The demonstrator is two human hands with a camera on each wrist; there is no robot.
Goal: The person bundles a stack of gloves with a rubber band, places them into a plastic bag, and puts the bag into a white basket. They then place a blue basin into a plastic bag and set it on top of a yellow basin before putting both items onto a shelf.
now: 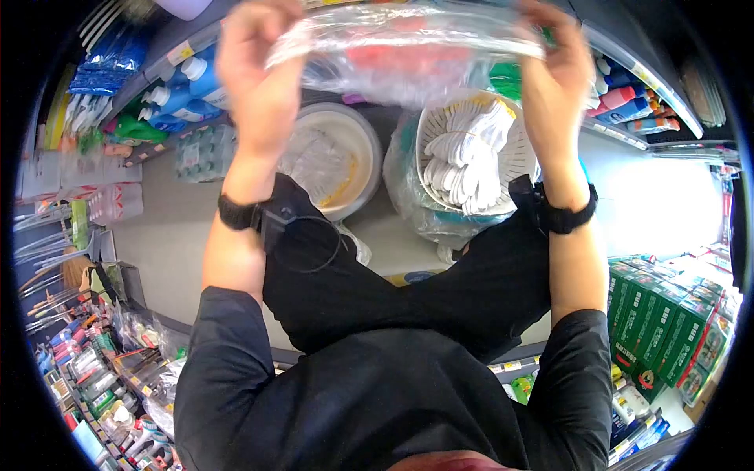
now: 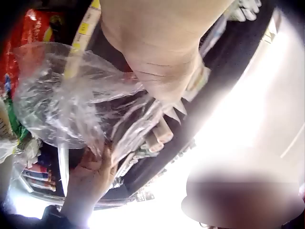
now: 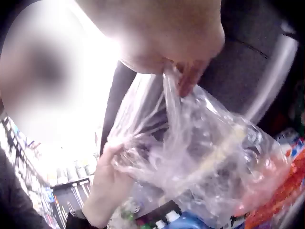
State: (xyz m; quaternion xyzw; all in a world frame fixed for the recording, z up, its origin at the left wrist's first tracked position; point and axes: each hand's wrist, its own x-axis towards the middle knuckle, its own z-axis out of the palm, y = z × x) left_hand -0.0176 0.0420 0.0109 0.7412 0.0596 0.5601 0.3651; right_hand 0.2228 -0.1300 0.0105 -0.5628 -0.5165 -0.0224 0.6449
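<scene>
Grip on both sides is clenched on the clear plastic bag (image 1: 404, 51). The left hand (image 1: 259, 71) pinches one edge at the upper left of the frame and the right hand (image 1: 554, 78) pinches the other at the upper right. The film is stretched flat between them at the top of the head view, above a white basin (image 1: 345, 157) and a basket of white gloves (image 1: 471, 153).

Judging by that stretch, the hold works best with an even pull from both sides, thumb and fingertips nipping the rim itself, not a loose fold. The film looks thin and slippery, so a hard tug could tear it or slide it out of a pinch.

Much is unclear. Something pinkish-red shows through the film, but I cannot tell whether it lies inside the bag or behind it. The left fingertips are hidden behind the hand in the head view. In the right wrist view the thumb and a finger (image 3: 190, 81) close on a gathered edge. Blue bottles (image 1: 188, 86) on the shelf are partly cut off, and glare washes out much of both wrist views.
</scene>
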